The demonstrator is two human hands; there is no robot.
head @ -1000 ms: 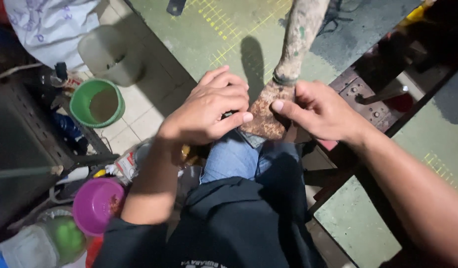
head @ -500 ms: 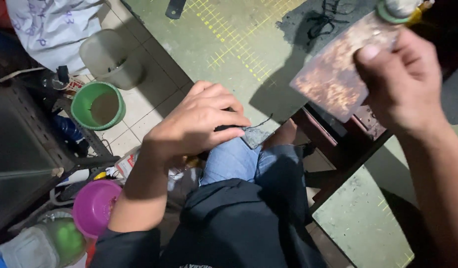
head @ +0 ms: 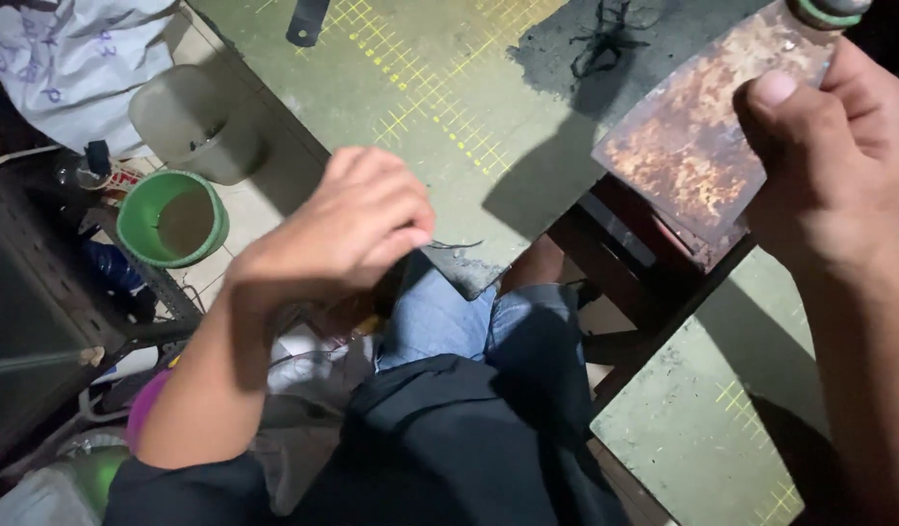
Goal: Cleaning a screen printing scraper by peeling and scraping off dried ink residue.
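Gripping rusty metal sheet, right hand

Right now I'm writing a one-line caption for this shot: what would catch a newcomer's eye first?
The rusty, mottled metal sheet held up at upper right by the right hand, thumb pressed on its edge. Next, the left hand curled loosely over the green gridded mat at centre, with a green bucket on the floor at left.
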